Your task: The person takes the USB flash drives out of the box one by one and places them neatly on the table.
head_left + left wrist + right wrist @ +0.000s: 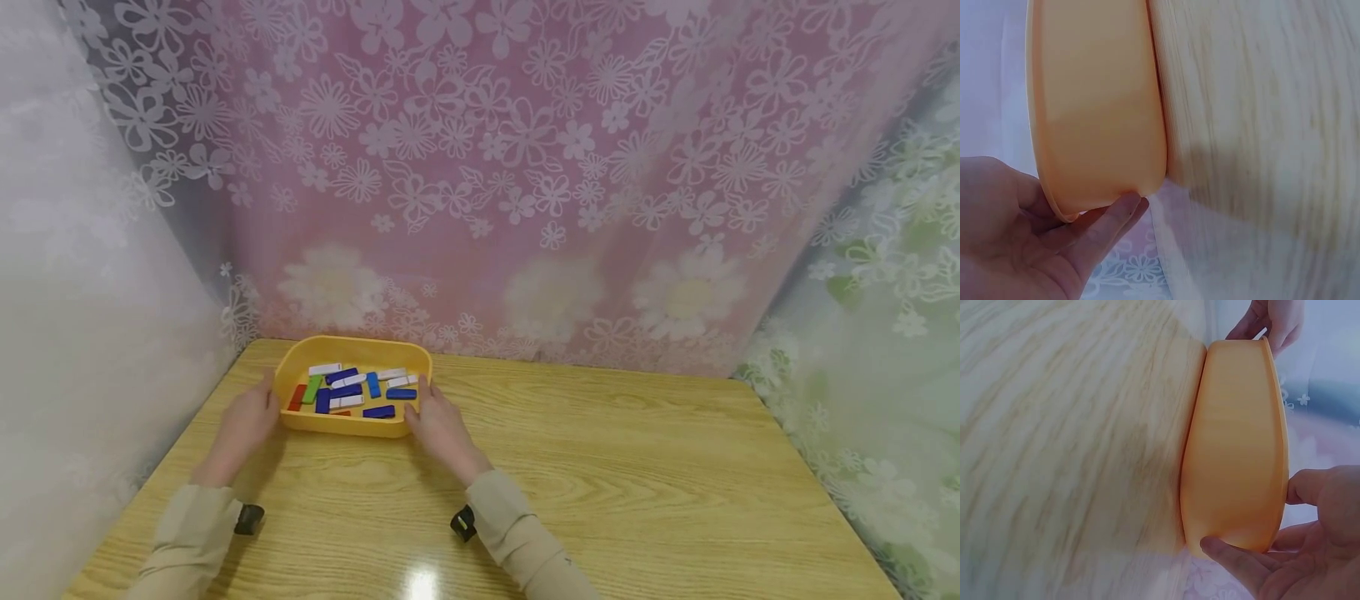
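We see a yellow tray (343,426) between two hands, at the far left of a wooden table (615,467); the left hand (246,418) grips its left end, the right hand (444,427) its right end, fingers curled close against the wall; its open top faces up, its long axis running left to right; the head view alone shows us slim blue, white, green and red pieces (347,402) inside; the dim wrist views show the outer wall, its base seemingly on the wood.
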{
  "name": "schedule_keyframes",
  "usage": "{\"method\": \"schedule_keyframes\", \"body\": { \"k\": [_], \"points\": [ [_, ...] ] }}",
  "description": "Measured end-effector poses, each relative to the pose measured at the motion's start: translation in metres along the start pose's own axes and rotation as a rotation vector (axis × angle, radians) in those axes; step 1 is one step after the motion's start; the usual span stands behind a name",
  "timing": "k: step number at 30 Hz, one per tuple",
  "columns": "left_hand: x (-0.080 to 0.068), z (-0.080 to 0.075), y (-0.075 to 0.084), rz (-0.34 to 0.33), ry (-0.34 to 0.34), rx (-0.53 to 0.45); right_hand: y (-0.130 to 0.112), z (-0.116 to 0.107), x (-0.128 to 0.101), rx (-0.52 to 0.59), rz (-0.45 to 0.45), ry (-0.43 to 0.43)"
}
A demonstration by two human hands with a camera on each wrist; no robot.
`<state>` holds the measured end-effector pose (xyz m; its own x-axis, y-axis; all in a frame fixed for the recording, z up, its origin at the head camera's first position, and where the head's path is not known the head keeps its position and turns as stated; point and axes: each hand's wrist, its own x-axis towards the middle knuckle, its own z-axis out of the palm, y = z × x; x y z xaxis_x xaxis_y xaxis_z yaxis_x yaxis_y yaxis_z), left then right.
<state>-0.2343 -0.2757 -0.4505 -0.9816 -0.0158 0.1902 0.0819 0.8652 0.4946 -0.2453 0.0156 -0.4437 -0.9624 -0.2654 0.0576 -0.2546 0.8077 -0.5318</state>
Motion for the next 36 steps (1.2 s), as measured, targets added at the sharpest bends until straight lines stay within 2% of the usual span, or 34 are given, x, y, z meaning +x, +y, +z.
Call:
{"method": "schedule_keyframes", "body": {
  "k": [15,28,36],
  "points": [
    [-0.002,0.012,0.023,-0.007,-0.028,-0.019,0.019,-0.017,-0.005,0.024,0.072,-0.068],
    [-0.004,0.021,0.044,-0.037,-0.045,-0.023,0.034,-0.029,-0.011,0.042,0.067,-0.055],
    [-0.005,0.027,0.056,-0.02,-0.055,-0.021,0.043,-0.037,-0.016,0.061,0.097,-0.058]
  ]
}}
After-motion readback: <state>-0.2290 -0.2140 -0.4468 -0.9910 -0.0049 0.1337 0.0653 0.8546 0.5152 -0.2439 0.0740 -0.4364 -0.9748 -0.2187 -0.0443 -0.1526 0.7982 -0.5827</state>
